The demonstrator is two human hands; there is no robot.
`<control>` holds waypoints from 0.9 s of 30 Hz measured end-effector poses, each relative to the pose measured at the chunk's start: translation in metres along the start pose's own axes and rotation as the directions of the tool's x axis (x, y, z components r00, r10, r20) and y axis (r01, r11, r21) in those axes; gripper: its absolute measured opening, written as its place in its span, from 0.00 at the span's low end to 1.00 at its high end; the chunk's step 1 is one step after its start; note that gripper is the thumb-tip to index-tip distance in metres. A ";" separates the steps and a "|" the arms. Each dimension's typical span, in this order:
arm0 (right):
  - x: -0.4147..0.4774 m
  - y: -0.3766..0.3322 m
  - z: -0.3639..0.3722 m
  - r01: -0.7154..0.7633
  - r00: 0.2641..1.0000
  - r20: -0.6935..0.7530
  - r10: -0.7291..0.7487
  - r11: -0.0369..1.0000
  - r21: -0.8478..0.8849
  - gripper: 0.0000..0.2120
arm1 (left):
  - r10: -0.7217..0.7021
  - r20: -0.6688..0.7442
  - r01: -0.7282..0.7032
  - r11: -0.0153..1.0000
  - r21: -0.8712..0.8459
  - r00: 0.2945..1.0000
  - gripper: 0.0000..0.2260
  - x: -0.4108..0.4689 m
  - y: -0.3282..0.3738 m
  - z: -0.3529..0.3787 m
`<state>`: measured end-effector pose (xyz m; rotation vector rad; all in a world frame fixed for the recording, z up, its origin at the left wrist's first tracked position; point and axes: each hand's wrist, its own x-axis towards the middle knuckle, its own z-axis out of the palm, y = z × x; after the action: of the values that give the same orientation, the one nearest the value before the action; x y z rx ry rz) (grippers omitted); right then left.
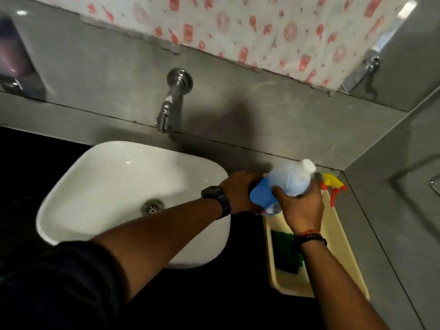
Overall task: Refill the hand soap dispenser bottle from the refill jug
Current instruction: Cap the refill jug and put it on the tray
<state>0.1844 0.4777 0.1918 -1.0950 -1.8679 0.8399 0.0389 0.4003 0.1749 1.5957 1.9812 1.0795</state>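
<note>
The refill jug [289, 179] is translucent, holds blue liquid and has a white cap [307, 166] on. It is tilted, cap pointing up and right, just above the back of a beige tray [335, 236]. My left hand [238, 190] grips its lower left end. My right hand [301, 207] wraps around its body from the front. A dark, purplish soap dispenser [17, 60] is fixed to the wall at the far left, well away from both hands.
A white basin [114, 177] with a drain sits left of the jug, under a chrome wall tap [172, 101]. The tray holds a green scrub pad [285, 252] and a spray bottle with a yellow and red trigger [333, 185]. Grey walls close in at the right.
</note>
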 end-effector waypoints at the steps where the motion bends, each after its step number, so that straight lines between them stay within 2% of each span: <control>1: 0.012 0.018 -0.003 -0.013 1.000 -0.016 0.013 1.000 -0.006 0.29 | -0.014 0.014 0.013 0.999 0.046 1.000 0.31 0.017 -0.005 0.014; 4: 0.048 0.078 -0.006 -0.105 0.993 -0.062 0.103 0.994 -0.024 0.30 | -0.051 0.078 0.039 0.989 0.145 0.996 0.25 0.064 -0.028 0.060; 6: 0.068 0.114 -0.003 -0.183 0.982 -0.062 0.179 0.982 -0.054 0.31 | -0.072 0.102 0.050 0.978 0.204 0.992 0.25 0.084 -0.043 0.088; 10: 0.101 0.170 0.015 -0.244 0.970 -0.025 0.242 0.964 -0.109 0.32 | -0.153 0.148 0.106 0.952 0.287 0.977 0.33 0.108 -0.067 0.138; 14: 0.122 0.205 0.038 -0.286 0.958 -0.024 0.285 0.953 -0.102 0.34 | -0.139 0.184 0.057 0.919 0.389 0.973 0.42 0.125 -0.090 0.172; 19: 0.139 0.225 0.064 -0.256 0.964 -0.098 0.249 0.965 -0.065 0.34 | -0.132 0.200 0.033 0.899 0.437 0.971 0.43 0.132 -0.114 0.201; 27: 0.161 0.227 0.092 -0.198 0.975 -0.111 0.190 0.978 -0.067 0.36 | -0.098 0.196 -0.009 0.875 0.484 0.976 0.41 0.132 -0.124 0.209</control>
<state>0.1389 0.7017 0.0085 -1.3618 -1.7396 0.8084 0.0661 0.5854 -0.0281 1.8004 2.2327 0.3744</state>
